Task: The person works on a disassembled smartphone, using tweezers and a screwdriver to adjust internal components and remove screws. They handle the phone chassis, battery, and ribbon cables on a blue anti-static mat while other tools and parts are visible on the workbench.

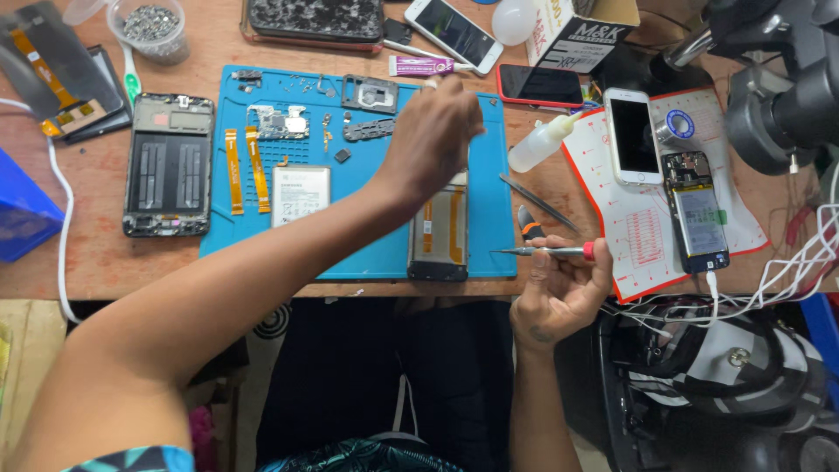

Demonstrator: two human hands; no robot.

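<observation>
Screwdriver (546, 251) | your right hand (559, 293) pinches it level, tip left | left hand (430, 135) curls loosely above phone frame (439, 229), grasp unclear | steady frame first

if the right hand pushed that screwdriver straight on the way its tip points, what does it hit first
Probably the opened phone on the blue mat: the right hand holds the screwdriver pointing left at its edge, though height is unclear.

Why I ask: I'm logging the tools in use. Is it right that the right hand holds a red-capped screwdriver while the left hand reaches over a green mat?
Not quite. In the head view the mat is blue, not green. The right hand does hold the red-capped screwdriver, and the left hand reaches over the mat.
</observation>
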